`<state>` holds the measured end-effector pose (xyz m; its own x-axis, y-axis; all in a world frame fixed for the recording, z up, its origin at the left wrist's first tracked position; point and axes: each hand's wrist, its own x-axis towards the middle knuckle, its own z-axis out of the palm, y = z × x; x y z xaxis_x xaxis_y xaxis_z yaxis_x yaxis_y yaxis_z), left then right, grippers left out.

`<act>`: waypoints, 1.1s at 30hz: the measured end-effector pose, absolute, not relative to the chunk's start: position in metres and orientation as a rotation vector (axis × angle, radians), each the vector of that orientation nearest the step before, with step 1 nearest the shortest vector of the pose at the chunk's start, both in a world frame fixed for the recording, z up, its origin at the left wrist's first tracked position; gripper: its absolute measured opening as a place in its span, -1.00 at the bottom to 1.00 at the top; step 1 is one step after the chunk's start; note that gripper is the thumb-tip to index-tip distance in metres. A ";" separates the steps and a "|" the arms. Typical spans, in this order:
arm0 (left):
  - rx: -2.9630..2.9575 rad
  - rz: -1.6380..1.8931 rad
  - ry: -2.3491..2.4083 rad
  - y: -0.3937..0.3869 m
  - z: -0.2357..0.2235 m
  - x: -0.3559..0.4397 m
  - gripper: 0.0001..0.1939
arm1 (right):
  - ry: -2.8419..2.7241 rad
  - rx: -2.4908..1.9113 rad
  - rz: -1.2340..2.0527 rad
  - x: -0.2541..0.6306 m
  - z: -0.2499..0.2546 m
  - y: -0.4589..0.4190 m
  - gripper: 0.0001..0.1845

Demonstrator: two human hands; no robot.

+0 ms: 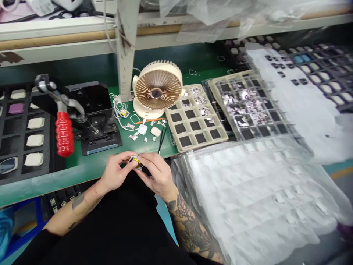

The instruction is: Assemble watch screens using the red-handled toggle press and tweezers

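Between my two hands, just off the bench's front edge, is a small device case with a pale rim and a yellow-and-black inside. My left hand pinches its left side between thumb and fingers. On the other side, the fingers of my right hand close on its edge and cover part of it. Beyond my hands on the green bench lie a white rounded piece, a pale pink piece, several tiny silvery parts and black tweezers.
A toggle press with a red handle stands left, beside a black foam tray of cases. A beige fan stands behind. Compartment trays hold small parts; plastic-covered sheets fill the right. A post supports the shelf.
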<state>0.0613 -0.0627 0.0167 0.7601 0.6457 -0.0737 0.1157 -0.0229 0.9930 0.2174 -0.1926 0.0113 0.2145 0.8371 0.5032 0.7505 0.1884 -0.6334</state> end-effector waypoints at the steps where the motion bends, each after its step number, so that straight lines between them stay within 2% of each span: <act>1: 1.563 0.449 0.627 -0.063 0.015 0.061 -0.72 | -1.539 -1.601 0.119 0.216 0.014 -0.196 -0.43; 4: 1.564 0.389 0.618 -0.066 0.008 0.061 -0.72 | -1.533 -1.701 0.101 0.212 0.025 -0.214 -0.50; 8: 1.706 0.479 0.635 -0.062 -0.006 0.066 -0.75 | -1.356 -1.840 -0.046 0.237 0.044 -0.263 -0.45; 13: 1.520 0.473 0.843 -0.052 -0.021 0.065 -0.57 | -0.667 -2.365 -0.236 0.328 0.056 -0.384 -0.77; 17: 1.418 0.363 0.823 -0.049 -0.024 0.065 -0.34 | -0.121 -2.681 -0.202 0.401 0.050 -0.474 -0.68; 20: 1.467 0.321 0.831 -0.052 -0.020 0.069 -0.35 | 0.009 -2.734 -0.116 0.432 0.042 -0.504 -0.63; 24: 1.517 0.437 0.958 -0.055 -0.013 0.067 -0.38 | 0.029 -2.720 -0.112 0.447 0.043 -0.510 -0.65; 28: 1.476 0.447 0.945 -0.049 -0.014 0.057 -0.32 | -0.032 -2.602 -0.230 0.422 0.065 -0.491 -0.53; 30: 1.462 0.515 0.930 -0.048 -0.013 0.055 -0.33 | -0.150 -2.412 -0.282 0.387 0.073 -0.462 -0.54; 33: 1.364 0.610 0.903 -0.053 -0.007 0.057 -0.41 | -0.379 -1.974 -0.300 0.317 0.073 -0.391 -0.65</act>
